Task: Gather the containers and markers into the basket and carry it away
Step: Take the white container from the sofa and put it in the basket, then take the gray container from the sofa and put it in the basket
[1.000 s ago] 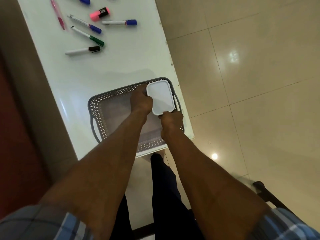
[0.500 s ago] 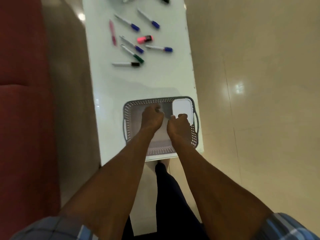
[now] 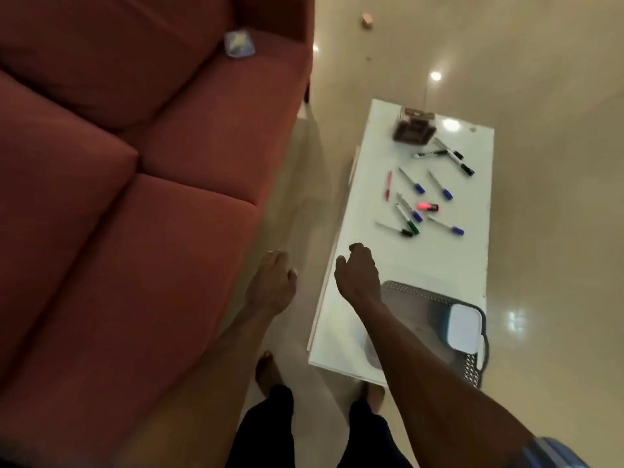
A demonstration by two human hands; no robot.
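Observation:
A grey perforated basket (image 3: 412, 289) sits at the near end of the white table (image 3: 439, 265). Inside it, at the right, lies a container with a white lid (image 3: 464, 329). Several markers (image 3: 422, 201) lie scattered on the middle of the table, among them a pink highlighter (image 3: 428, 207) and a pink pen (image 3: 387, 186). A dark clear container (image 3: 412, 130) stands at the far end. My right hand (image 3: 358, 273) hovers empty over the table's left edge, fingers loosely curled. My left hand (image 3: 271, 282) hangs empty over the floor between sofa and table.
A red sofa (image 3: 118, 180) fills the left side, with a small bluish packet (image 3: 239, 44) on its cushion. A narrow strip of glossy tiled floor (image 3: 557, 96) separates sofa and table. My bare feet (image 3: 268, 371) stand at the table's near end.
Both hands let go of the white-lidded container, now resting in the basket, and pulled out to the left. The view swung left, bringing the sofa and the far container into sight.

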